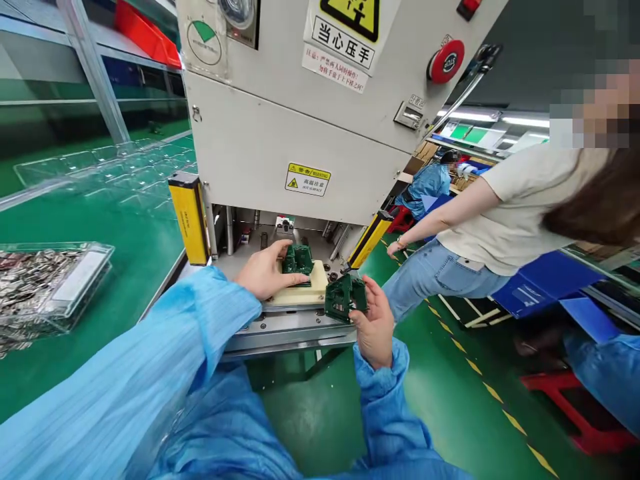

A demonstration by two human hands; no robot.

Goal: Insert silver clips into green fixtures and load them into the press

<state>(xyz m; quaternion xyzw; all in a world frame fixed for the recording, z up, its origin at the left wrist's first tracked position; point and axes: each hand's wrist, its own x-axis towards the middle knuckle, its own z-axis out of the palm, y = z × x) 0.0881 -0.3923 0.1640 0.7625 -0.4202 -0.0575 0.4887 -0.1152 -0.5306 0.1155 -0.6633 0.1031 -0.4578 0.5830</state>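
Observation:
My left hand [263, 272] has its thumb and fingers closed around a dark green moulded part [298, 261]. That part sits at a cream-coloured fixture block [316, 283] at the front of the press opening. Just right of the block, my right hand [375, 323] grips a second dark green part [341, 298], tilted and clear of the fixture, between thumb and fingers. Behind both hands is the grey press machine [250, 140], with metal rods and a small fitting inside its opening. The undersides of both parts are hidden.
Yellow sensor bars [189, 220] flank the opening. A clear box [55, 283] of small metal pieces lies on the green bench at left, with clear trays [100, 170] behind. A red stop button [446, 61] is at upper right. A person [500, 220] stands close on the right.

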